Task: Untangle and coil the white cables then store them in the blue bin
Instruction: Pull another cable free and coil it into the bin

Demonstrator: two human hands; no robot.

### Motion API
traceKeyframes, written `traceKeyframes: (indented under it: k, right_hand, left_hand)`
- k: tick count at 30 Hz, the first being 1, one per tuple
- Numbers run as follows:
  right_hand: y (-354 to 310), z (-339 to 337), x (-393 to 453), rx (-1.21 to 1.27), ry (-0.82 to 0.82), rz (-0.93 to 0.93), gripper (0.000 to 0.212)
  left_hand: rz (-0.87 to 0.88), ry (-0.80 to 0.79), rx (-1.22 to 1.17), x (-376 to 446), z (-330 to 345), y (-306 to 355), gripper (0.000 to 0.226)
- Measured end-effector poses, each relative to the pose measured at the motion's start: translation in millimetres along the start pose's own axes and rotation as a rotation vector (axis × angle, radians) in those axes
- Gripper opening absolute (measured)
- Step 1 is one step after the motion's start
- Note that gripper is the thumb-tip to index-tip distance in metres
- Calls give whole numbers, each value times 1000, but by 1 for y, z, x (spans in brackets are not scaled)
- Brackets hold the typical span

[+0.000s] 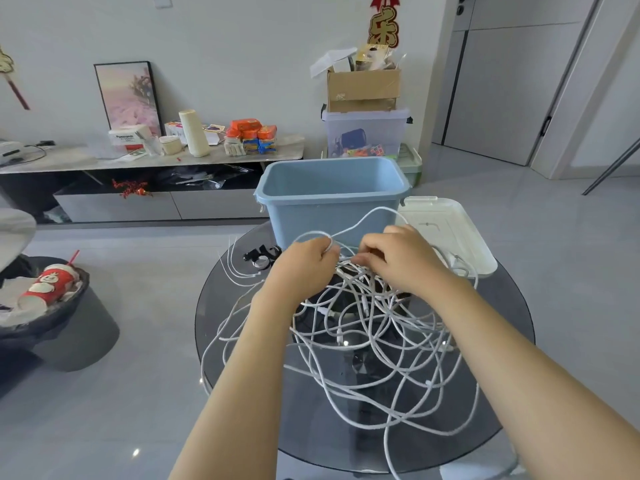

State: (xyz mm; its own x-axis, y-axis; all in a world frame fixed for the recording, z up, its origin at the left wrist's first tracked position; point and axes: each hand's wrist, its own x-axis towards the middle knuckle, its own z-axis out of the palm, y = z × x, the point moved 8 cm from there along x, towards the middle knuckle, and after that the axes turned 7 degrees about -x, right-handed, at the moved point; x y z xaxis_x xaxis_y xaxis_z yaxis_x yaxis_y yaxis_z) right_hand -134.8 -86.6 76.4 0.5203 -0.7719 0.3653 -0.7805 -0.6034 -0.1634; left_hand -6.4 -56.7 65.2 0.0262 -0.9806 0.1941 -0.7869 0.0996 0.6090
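Both hands work the far edge of the tangled heap of thin white cables (363, 334) on the round dark glass table (498, 306), the left hand (304, 263) gripping a raised loop, the right hand (398, 258) pinching strands beside it, with the open light-blue plastic bin (329, 206) just beyond them.

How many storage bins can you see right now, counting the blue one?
2. The blue bin stands open at the table's far edge; a clear lidded bin sits behind it under a cardboard box. A green-edged container beside that may be a third.
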Motion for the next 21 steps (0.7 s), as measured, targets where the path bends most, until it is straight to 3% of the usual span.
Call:
traceKeyframes:
  k: [6,11,17,21]
  right_hand:
    - [11,-5,-2,107,83,-31,27]
    - [17,-7,-4,349,112,105,22]
    - [20,22,-7,336,-66,216,25]
    - [21,31,-10,274,-164,200,26]
  left_hand:
    - [-74,-82,-362,-3,-22,-13,45]
    - [-65,-273,-333,-2,-13,-7,33]
    - [-119,-112,-841,-2,-17,0,34]
    - [-214,-69,-1586,2,-18,2,39]
